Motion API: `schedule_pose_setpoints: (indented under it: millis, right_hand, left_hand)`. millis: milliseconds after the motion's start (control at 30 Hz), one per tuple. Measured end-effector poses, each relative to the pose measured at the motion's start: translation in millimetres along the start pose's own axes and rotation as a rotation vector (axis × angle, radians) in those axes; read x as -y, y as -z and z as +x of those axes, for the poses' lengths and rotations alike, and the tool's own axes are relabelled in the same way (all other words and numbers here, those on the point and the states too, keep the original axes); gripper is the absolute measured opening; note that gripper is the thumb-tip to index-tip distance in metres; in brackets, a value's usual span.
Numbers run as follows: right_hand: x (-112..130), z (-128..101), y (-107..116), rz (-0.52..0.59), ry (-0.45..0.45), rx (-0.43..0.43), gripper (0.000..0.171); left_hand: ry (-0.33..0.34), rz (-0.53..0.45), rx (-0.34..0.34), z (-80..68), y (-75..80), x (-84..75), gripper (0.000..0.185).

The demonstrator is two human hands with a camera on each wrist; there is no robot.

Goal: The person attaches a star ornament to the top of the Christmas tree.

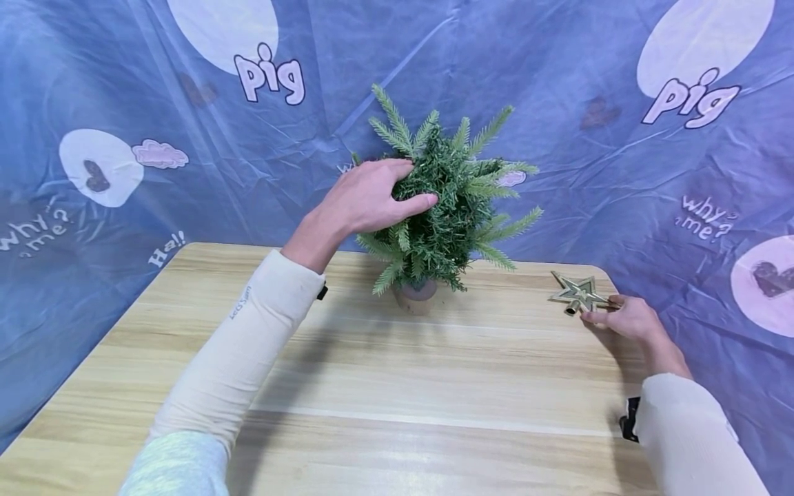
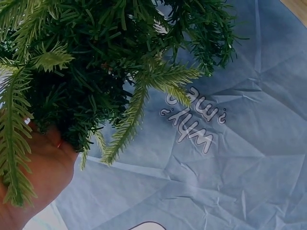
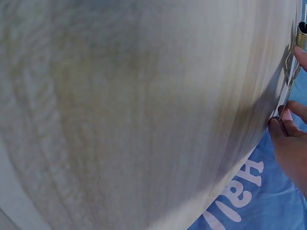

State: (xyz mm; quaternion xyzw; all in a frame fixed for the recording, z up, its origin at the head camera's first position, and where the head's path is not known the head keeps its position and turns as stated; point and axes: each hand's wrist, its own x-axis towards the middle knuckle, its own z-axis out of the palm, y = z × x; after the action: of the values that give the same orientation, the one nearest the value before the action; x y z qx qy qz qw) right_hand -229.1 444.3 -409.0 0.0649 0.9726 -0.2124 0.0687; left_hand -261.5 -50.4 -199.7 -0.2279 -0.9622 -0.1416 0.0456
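A small artificial Christmas tree (image 1: 443, 200) with dark green foliage and lighter sprigs stands upright on the table in a round base (image 1: 414, 300). My left hand (image 1: 375, 196) rests on its upper left side, thumb and forefinger spread over the foliage. In the left wrist view, branches partly hide the left hand (image 2: 45, 167), and its fingertips are lost among the needles. At the table's far right, my right hand (image 1: 629, 318) pinches one point of a gold star tree topper (image 1: 577, 292), which has a short tube socket. The right wrist view catches the right hand (image 3: 290, 143) at its edge, thumb and fingers on the star's thin tip.
A pale wooden table (image 1: 397, 393) spreads out below the tree. Behind it hangs a blue printed cloth (image 1: 347, 55), close to the tree and to the table's back and right edges.
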Motion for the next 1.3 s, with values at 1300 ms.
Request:
schedule_pose_setpoints:
  millis: [1300]
  right_hand:
    - [26, -3, -1, 0.085, 0.041, -0.178, 0.095]
  left_hand:
    - [-0.045, 0.034, -0.029, -1.3, -2.9, 3.0, 0.085]
